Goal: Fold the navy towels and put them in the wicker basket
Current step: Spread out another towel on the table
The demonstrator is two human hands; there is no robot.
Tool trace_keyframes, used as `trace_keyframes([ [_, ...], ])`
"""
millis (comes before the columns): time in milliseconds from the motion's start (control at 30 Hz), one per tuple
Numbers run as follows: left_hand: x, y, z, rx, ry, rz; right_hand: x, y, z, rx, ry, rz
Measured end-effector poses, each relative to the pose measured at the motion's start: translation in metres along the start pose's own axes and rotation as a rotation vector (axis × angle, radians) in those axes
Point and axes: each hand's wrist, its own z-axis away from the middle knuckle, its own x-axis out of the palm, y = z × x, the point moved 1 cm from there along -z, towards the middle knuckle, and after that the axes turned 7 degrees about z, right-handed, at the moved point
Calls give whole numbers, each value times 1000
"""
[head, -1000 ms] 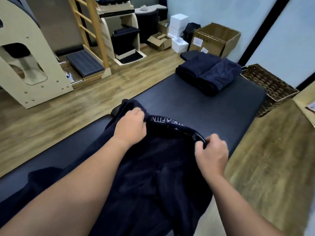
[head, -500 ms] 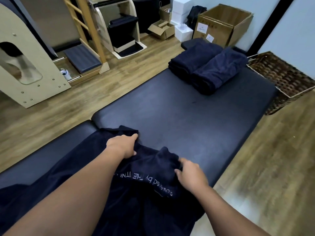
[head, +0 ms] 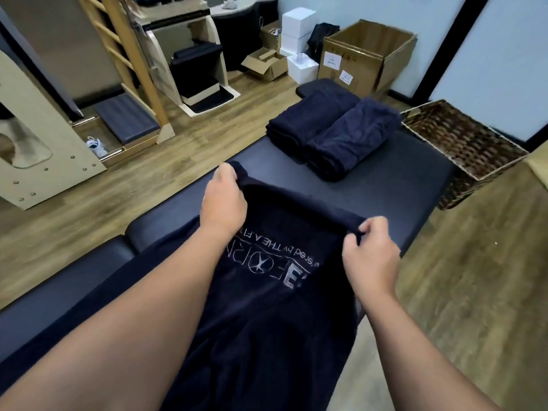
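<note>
Now my left hand (head: 224,200) pinches the far left corner of the navy towel (head: 267,292), which hangs over the black worktop (head: 385,197); my right hand (head: 370,253) pinches the right corner. Further right, two folded towels (head: 332,134) lie beside the wicker basket (head: 462,143).

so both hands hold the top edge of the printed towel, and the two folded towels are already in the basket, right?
Not quite. The head view shows the two folded towels lying on the padded bench, beside the basket, not in it. The left hand and right hand do hold the printed towel by its top edge.
</note>
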Motion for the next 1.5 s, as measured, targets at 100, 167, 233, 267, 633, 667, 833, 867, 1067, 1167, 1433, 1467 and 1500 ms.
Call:
trace_keyframes([
  [100, 26, -9, 7, -80, -219, -303, 20, 13, -3, -30, -240, 143],
  [167, 38, -22, 18, -86, -388, -478, 38, 35, -1, -23, -369, 237],
  [233, 46, -38, 28, -133, -500, -479, 47, 59, 0, 58, -390, 236],
  [267, 50, -47, 31, -177, -531, -455, 48, 69, 0, 122, -372, 212],
  [633, 73, -100, 20, -335, -499, -301, 76, 90, -9, -32, -494, 453],
  [667, 75, -99, 17, -326, -490, -317, 77, 88, -12, -70, -484, 479],
  [833, 89, -105, -1, -402, -354, -221, 88, 81, -35, -221, -494, 618],
  [867, 90, -106, -6, -429, -366, -202, 90, 80, -39, -252, -505, 656],
  [1067, 105, -89, -52, -425, -284, -232, 102, 89, -74, -280, -469, 682],
  [1167, 115, -57, -97, -384, -180, -37, 106, 100, -111, -303, -387, 640],
  [1433, 139, -28, -143, -361, -319, -315, 105, 89, -159, -546, -522, 558],
  [1467, 137, -27, -145, -361, -273, -335, 109, 82, -163, -548, -507, 501],
  [1500, 135, -26, -148, -361, -223, -350, 115, 74, -167, -573, -477, 445],
])
